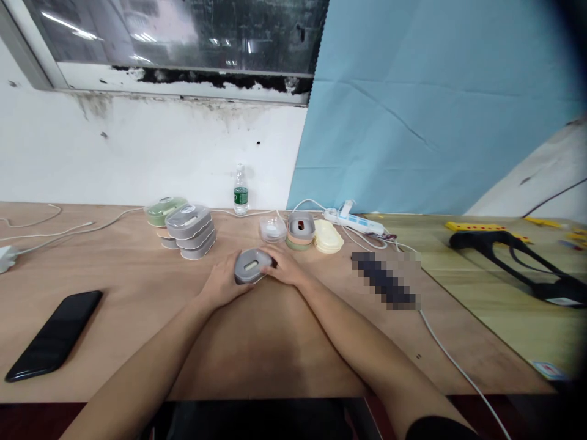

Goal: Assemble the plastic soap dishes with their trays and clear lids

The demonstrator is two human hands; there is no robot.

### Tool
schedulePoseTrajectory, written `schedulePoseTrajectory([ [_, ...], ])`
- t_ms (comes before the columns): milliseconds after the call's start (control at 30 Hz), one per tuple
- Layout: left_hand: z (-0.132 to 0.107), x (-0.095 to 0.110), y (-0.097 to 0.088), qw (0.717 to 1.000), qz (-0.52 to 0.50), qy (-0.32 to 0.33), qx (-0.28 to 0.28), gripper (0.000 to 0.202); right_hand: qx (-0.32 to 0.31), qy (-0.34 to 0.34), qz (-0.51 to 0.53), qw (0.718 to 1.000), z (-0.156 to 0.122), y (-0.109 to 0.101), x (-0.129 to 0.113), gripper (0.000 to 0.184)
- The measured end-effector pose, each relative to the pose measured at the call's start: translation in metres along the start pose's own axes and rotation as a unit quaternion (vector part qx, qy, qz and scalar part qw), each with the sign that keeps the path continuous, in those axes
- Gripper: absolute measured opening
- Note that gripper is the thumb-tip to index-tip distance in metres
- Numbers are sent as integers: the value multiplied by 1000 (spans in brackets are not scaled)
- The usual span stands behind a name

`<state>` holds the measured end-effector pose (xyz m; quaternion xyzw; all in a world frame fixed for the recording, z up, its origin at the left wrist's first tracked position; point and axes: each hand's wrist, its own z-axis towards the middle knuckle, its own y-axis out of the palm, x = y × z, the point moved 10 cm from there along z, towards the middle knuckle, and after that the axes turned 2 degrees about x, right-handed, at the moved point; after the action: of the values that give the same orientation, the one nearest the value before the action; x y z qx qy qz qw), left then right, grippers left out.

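Plywood bench (114, 269) against a stained white wall (137, 156); dark window (174, 36) at upper left, blue cloth (426, 104) hanging at upper right; at centre, both hands are on one grey oval container (251, 266) with a pale slot in its top; left hand (222, 281) wraps its left side, right hand (287, 267) its right end; right fingers (275, 258) curl over the container, left fingers also closed against it, both hands holding it between them; cannot tell if it's lifted or resting on the bench; contents hidden.

Behind the hands, left of centre: stack of grey oval containers (190, 229), contents not visible; green-lidded container (165, 211) just beyond it, with a small pale stack (167, 239) beside; right of centre: small clear container (273, 228) with something white inside; grey, peach and green stack (300, 231), dark red item showing through its top opening; cream oval stack (328, 237) touching that stack; water bottle (241, 190) by the wall, green label; power strip (353, 221) with white cables (316, 205) behind; pixelated object (385, 281) at right; black phone (52, 335) at lower left; white charger (5, 258) on the left edge; black frame (509, 263) on a yellow-green surface (458, 287) at far right.
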<state>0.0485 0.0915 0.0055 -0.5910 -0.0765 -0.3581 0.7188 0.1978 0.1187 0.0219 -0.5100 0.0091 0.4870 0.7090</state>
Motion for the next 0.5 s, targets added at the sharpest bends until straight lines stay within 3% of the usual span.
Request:
schedulePoseTrajectory([
  [100,-1,-6,-12,995,-67,-42,52,103,-43,-11,-20,999,0,12,-3,81],
  [300,-3,-11,-19,983,-144,-63,93,99,-6,-4,-33,999,-2,12,4,55],
  [400,-2,-7,-16,985,-149,-29,76,95,119,55,-42,991,-7,-13,21,48],
  [500,-2,1,-9,997,-73,10,35,89,300,124,-38,945,-26,-53,48,54],
])
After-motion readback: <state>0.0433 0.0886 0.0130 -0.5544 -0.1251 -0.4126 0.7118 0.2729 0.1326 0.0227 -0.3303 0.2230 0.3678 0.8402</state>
